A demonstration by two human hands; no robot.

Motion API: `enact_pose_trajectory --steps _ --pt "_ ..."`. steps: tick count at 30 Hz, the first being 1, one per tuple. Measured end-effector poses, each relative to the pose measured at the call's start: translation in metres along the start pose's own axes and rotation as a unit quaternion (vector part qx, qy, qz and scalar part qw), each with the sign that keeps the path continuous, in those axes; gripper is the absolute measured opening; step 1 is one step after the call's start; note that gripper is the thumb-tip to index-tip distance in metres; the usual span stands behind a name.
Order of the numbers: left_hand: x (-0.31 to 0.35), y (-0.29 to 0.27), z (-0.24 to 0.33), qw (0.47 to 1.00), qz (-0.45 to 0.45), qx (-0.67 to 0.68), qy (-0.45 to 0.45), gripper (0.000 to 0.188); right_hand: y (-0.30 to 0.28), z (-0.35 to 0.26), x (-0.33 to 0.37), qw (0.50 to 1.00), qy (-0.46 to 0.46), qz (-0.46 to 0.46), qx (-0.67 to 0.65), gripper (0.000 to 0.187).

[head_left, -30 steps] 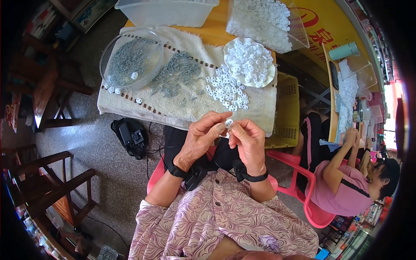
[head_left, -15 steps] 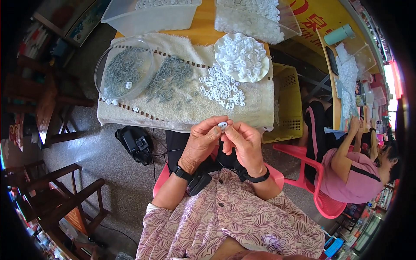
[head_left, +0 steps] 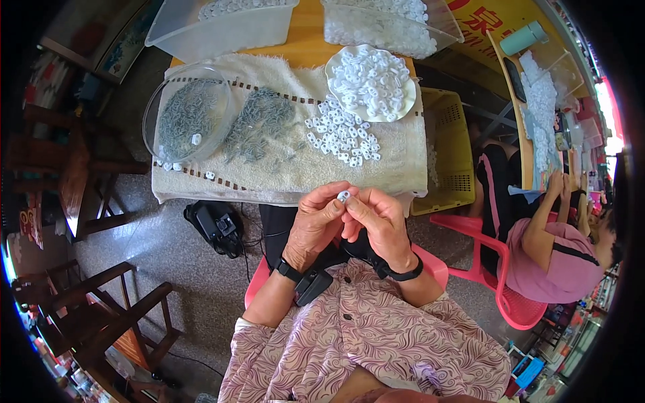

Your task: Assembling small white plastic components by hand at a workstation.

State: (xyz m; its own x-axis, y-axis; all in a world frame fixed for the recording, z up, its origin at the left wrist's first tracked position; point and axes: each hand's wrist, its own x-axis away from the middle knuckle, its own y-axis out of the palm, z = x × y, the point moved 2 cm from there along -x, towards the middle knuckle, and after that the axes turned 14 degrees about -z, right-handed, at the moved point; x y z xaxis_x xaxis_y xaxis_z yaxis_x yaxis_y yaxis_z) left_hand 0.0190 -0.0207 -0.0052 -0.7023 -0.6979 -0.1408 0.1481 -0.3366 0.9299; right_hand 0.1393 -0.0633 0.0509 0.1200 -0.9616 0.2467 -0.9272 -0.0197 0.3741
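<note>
A small white plastic piece with two holes [head_left: 344, 196] is pinched between the fingertips of my left hand [head_left: 312, 221] and my right hand [head_left: 379, 221], just off the table's near edge. Both hands are closed on it; whether a metal pin is in it cannot be made out. Beyond them, similar loose white pieces [head_left: 346, 144] lie on a cream towel [head_left: 393, 176]. A scalloped plate [head_left: 404, 113] heaped with more of them stands behind. To the left, thin grey metal pins [head_left: 259, 124] are spread beside a clear round tub [head_left: 149, 127] holding more pins and a white piece.
Two translucent bins [head_left: 265, 40] [head_left: 440, 30] of white pieces stand at the table's back. A yellow crate [head_left: 453, 148] is under its right side. On the floor lies a black device [head_left: 216, 225]. At right, a person in pink [head_left: 537, 258] works at another table.
The white piece has turned slightly between my fingertips. My hands stay together in nearly the same place, while the whole view has shifted a little.
</note>
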Motion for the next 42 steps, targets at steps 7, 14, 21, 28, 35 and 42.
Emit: enact_pose_trajectory --steps 7,14,21,28,35,42 --pt "0.004 -0.006 -0.007 0.999 0.034 -0.029 0.002 0.034 -0.004 0.001 0.001 1.000 0.011 -0.008 -0.003 0.024" --pt "0.004 0.002 -0.004 0.998 0.056 -0.011 -0.001 0.031 -0.004 -0.002 0.003 1.000 0.016 -0.018 -0.013 0.021" --pt "0.005 -0.002 -0.009 0.997 0.054 0.054 -0.004 0.034 -0.005 -0.002 0.004 0.998 0.001 -0.025 -0.050 0.020" --pt "0.003 -0.001 -0.008 0.997 0.047 0.060 -0.009 0.035 -0.003 -0.002 0.004 0.999 0.004 -0.009 -0.047 0.023" --pt "0.000 -0.003 -0.008 0.994 0.055 0.089 0.009 0.035 -0.003 -0.001 0.002 0.999 0.012 -0.013 -0.048 0.024" --pt "-0.001 -0.008 0.014 0.862 0.136 -0.488 0.032 0.032 -0.010 -0.001 -0.001 0.999 -0.021 0.034 0.038 0.015"
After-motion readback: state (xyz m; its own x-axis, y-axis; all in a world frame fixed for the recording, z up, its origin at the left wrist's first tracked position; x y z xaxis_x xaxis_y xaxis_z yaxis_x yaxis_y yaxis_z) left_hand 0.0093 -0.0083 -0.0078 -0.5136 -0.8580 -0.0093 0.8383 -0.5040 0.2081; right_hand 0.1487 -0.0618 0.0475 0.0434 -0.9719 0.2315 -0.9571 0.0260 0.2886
